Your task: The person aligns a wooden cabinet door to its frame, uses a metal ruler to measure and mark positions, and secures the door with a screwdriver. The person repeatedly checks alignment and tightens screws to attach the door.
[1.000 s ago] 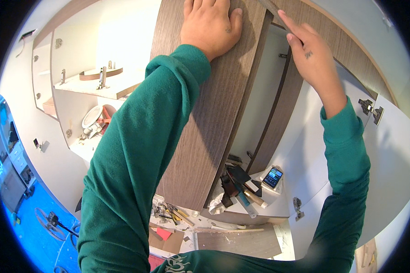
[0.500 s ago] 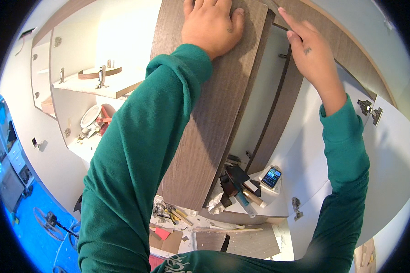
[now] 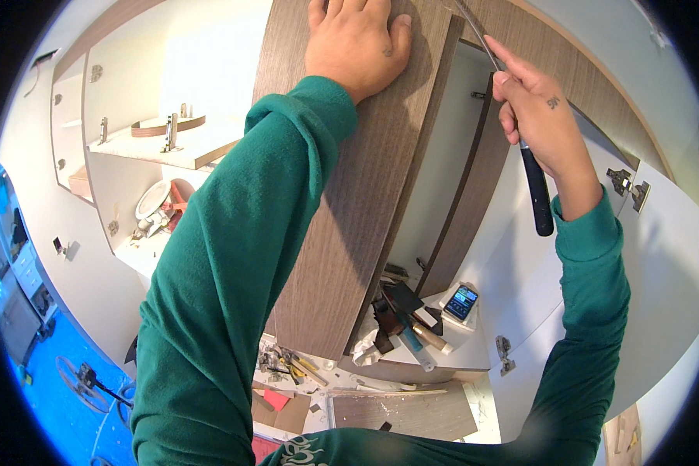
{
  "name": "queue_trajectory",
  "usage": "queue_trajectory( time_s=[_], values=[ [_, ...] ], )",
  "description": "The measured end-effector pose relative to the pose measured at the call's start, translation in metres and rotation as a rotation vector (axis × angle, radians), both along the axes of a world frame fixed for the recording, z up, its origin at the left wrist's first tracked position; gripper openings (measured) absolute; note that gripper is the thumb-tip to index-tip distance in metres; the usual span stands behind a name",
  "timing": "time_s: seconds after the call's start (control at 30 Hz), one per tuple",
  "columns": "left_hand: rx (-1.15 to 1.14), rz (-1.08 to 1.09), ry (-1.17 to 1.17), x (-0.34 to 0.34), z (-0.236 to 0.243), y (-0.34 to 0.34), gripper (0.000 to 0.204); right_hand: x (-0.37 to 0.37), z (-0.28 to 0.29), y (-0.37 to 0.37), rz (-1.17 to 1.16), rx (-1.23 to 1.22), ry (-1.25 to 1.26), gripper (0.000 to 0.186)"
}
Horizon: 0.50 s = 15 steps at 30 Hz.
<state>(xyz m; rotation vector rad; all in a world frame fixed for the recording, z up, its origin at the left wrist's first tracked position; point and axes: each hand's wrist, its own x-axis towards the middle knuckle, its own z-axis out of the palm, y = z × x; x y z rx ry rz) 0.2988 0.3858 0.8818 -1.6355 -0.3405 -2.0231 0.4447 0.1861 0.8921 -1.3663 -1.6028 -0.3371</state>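
My left hand [image 3: 355,48] lies open on the upper part of a brown wood-grain cabinet panel [image 3: 330,287], fingers apart near the top edge of the picture. My right hand [image 3: 537,116] grips a long, thin metal tool with a black handle [image 3: 536,190]. Its index finger lies along the shaft, which runs up to the upper end of the panel's right edge. I cannot make out whether the tip touches the wood. Right of the panel is a narrow recess [image 3: 431,194] with a dark upright strip.
Open white doors [image 3: 652,287] with hinges stand right. A shelf [image 3: 466,346] holds a phone [image 3: 460,303] and tools [image 3: 415,326]. White cubbies [image 3: 140,248] with hardware are left, blue floor covering [image 3: 54,380] beyond. Offcuts and scattered tools [image 3: 287,365] lie below.
My right hand has shifted slightly down and to the right, turning so that the tool's black handle and more of its shaft show. My left hand stays on the panel.
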Motion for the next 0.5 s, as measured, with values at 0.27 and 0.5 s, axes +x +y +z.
queue_trajectory(
  time_s=[0.27,0.5],
  values=[
    [-0.002,-0.007,0.033,-0.003,0.0,-0.005,0.052,-0.005,0.01,0.022,0.055,0.039,-0.04,0.051],
    [0.048,-0.002,0.084,-0.001,-0.005,0.002,0.058,-0.015,0.014,0.012,-0.057,0.142,-0.225,0.05]
  ],
)
